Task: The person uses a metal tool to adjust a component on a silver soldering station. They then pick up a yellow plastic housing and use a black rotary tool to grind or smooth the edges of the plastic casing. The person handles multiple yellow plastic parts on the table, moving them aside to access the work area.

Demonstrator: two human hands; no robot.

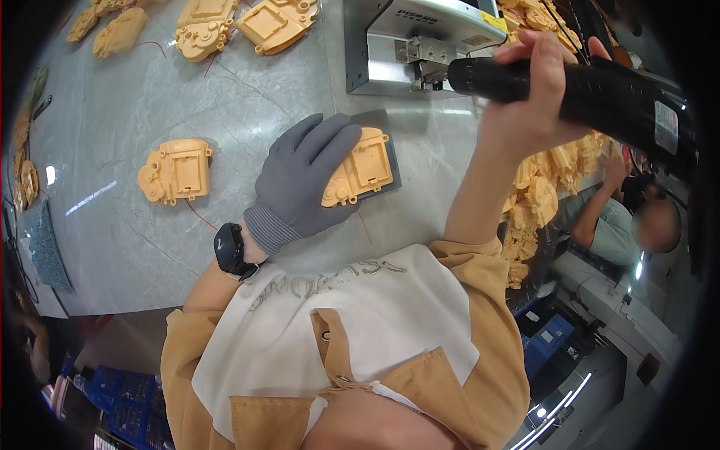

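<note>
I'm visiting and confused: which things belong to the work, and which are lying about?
In use:
orange housing, under gloved left grip
dark plate beneath
likely electric screwdriver, in right grip
probable screw feeder at its tip

Lying about:
loose housing at left
housings at far edge
housing pile at right

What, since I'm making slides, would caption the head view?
Gloved left hand rests on an orange plastic housing; right hand grips a black power screwdriver.
</note>
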